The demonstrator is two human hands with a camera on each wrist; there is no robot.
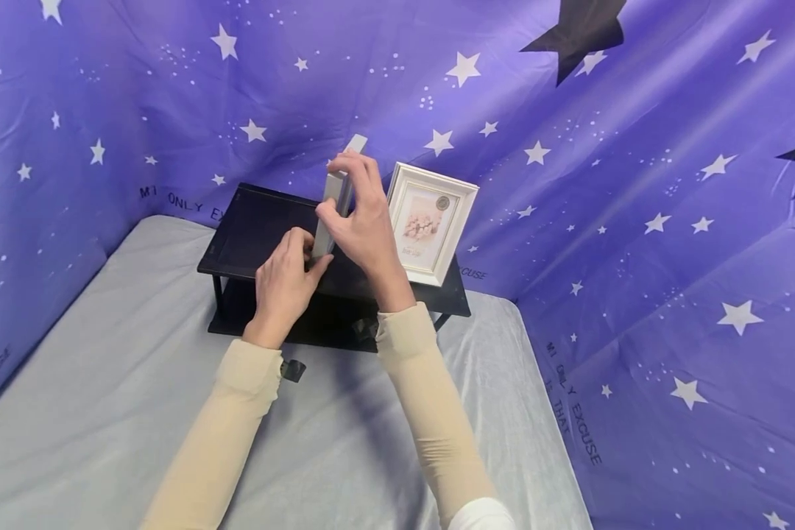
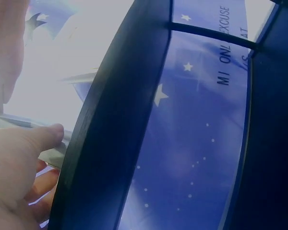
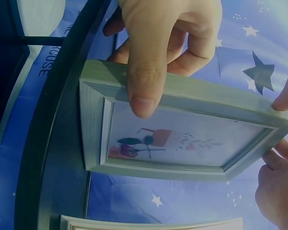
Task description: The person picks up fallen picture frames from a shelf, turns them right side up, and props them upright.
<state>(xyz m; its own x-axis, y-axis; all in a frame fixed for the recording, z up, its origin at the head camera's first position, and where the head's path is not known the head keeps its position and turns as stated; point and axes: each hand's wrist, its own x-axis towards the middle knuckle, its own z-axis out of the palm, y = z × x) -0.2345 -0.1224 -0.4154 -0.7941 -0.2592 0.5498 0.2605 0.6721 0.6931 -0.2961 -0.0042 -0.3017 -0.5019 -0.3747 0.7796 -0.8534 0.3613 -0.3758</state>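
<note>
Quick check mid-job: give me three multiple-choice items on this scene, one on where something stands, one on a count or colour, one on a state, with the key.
1. Where does the white picture frame stand?
A. on the black shelf
B. on the grey cloth
C. in a hand

2. How many picture frames are in view?
A. one
B. two
C. three

3. How is the grey-green frame held?
A. lying flat, untouched
B. by one hand only
C. by both hands

Key: 1 A, it stands propped on the shelf top. 2 B, one white, one grey-green. 3 C, the right hand grips its edge and the left hand touches its lower end.
</note>
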